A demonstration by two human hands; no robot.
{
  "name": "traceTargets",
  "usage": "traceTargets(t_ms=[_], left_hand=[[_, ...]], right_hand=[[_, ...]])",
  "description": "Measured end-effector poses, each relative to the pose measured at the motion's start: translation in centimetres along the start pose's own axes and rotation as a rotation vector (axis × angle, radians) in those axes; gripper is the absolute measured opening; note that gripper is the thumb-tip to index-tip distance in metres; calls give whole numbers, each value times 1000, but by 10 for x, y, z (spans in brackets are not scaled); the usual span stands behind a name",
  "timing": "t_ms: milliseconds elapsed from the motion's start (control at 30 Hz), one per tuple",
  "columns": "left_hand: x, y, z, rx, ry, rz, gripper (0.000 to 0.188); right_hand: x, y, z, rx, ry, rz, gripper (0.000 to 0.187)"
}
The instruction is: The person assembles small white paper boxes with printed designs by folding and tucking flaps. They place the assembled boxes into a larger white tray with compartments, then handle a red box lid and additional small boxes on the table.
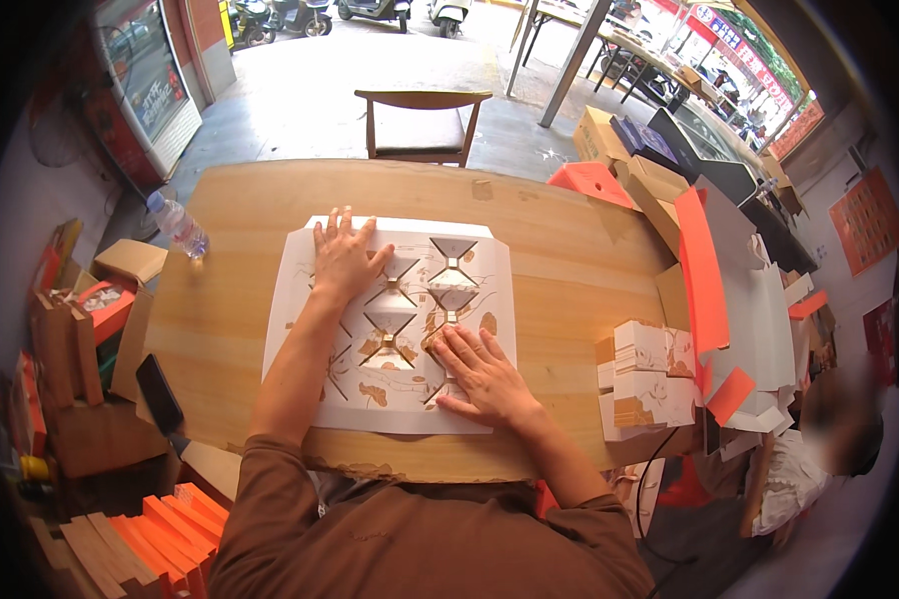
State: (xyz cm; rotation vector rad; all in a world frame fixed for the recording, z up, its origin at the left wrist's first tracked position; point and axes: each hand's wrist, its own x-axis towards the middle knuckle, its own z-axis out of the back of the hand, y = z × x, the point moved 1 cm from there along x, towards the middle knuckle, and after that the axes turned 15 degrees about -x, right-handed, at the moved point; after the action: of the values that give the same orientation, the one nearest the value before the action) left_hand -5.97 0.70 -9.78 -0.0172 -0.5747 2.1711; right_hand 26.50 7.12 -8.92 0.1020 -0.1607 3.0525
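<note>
A white die-cut cardboard sheet (390, 401) with brown printed patches lies flat on the wooden table in front of me. Several X-shaped cuts run across it, some with their flaps folded and small openings at the middle. My left hand (346, 258) rests on its far left part, fingers spread, covering some of the cuts. Lower down on the right side, my right hand (481, 375) lies palm down with fingers stretched out beside a cut. Neither hand grips anything.
Stacked small white-and-brown boxes (651, 374) stand at the table's right edge, near orange and white cardboard (704, 290). A water bottle (178, 227) is at the far left, a phone (158, 391) at the left edge. A chair (422, 125) faces me. Another person (804, 479) sits at the right.
</note>
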Motion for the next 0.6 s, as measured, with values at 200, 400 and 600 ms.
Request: traceTargets(t_ms=[200,400,600], left_hand=[[-17,-53,36,11,151,-304,72],[-37,-63,-10,-48,212,-404,71],[-40,-58,-21,-66,184,-399,73]], right_hand=[[0,-1,0,0,-13,-3,87],[-3,-3,6,92,-91,-11,81],[-5,-4,-1,172,-181,-15,83]])
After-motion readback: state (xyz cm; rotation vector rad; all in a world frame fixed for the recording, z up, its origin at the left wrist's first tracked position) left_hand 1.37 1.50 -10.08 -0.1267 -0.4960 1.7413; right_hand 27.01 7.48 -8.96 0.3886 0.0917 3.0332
